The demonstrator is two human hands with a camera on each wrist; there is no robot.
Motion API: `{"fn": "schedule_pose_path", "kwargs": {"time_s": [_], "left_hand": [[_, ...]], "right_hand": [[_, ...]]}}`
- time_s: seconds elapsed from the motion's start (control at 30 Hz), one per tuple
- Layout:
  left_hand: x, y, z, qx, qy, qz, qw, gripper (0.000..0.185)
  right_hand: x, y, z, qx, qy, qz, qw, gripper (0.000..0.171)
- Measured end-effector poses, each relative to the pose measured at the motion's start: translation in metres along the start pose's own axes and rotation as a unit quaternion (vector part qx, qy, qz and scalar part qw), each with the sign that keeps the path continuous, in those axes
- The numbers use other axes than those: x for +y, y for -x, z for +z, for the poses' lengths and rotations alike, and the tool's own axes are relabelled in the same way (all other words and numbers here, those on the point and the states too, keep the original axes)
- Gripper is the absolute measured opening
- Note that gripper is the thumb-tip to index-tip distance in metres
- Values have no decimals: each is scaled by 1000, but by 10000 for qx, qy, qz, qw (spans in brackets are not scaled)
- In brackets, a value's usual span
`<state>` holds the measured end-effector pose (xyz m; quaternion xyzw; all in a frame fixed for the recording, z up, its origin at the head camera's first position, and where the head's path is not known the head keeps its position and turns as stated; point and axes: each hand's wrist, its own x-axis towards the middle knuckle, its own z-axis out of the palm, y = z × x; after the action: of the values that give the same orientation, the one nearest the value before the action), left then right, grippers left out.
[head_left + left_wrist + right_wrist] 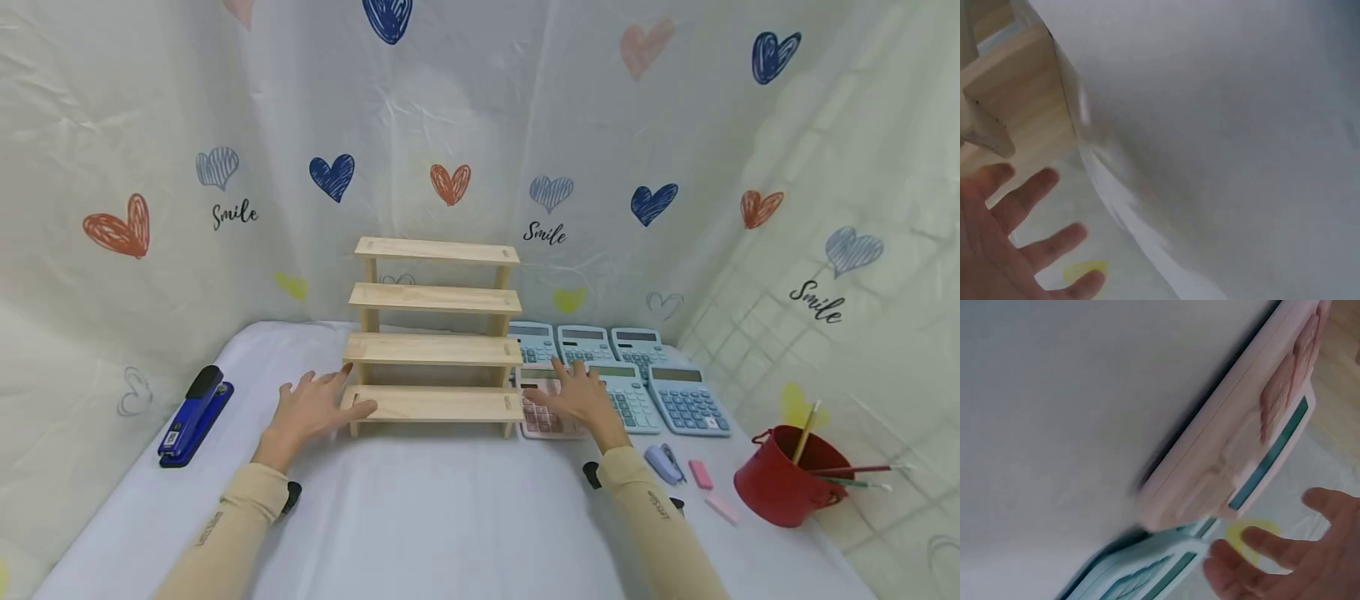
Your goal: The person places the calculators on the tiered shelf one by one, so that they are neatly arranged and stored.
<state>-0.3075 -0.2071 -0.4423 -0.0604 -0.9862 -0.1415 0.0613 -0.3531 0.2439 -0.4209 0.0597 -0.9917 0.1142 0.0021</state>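
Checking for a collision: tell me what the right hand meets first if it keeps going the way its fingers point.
Probably the pink calculator under the right hand; past it, the light blue calculators. Height above the keys is unclear.

**Where your three cameras look**

Your head camera looks forward and down across the worktop (450,500), taking in the wooden shelf (435,350). Your left wrist view sits close beside that shelf (1016,94). Your right wrist view, blurred, seemingly skims the pink calculator (1241,437), also in the head view (543,412).

Pale, matt, unvarnished wood on stepped shelf (435,350); smooth pink plastic calculator (543,408); matt white cloth over counter (450,500).
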Motion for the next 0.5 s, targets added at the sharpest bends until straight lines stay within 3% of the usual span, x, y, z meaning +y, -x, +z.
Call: {"fn": "schedule_pose_path", "kwargs": {"time_s": [0.13, 0.27, 0.5], "left_hand": [[5, 0, -2, -79, -49, 238, 9997, 97], [8, 4, -3, -287, -42, 272, 9992, 100], [11, 13, -7, -430, 23, 288, 9987, 98]], "right_hand": [[-14, -7, 5, -348, 293, 235, 9987, 103], [-22, -9, 11, -546, 531, 570, 9955, 101], [-22, -5, 18, -803, 319, 893, 9923, 110]]}}
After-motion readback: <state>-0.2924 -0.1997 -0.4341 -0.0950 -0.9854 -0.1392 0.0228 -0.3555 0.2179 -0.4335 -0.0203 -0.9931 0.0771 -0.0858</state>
